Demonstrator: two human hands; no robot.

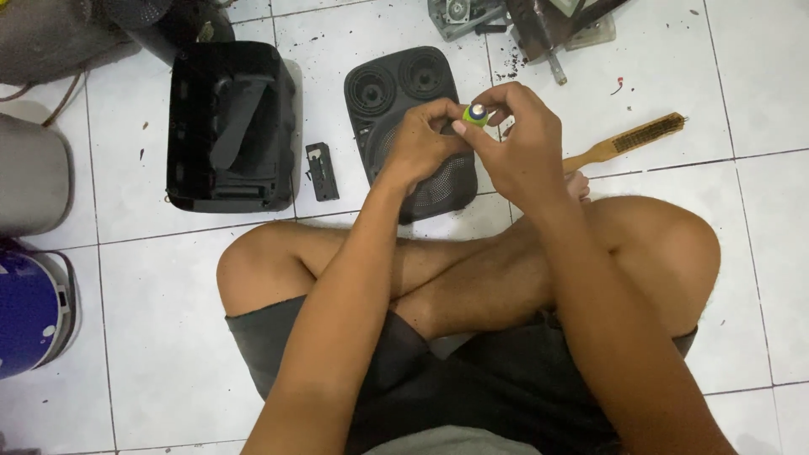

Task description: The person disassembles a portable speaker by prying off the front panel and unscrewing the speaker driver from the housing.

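Green-handled tool (pixel 475 114) pinched by fingers of both left hand (pixel 421 139) and right hand (pixel 524 139) above the speaker grille (pixel 438 181) (floor-level work); a steady grip seems wise.

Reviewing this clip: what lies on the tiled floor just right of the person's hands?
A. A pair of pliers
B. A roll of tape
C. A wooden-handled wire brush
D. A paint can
C. A wooden-handled wire brush lies on the white tiled floor, angled away to the right of the right hand.
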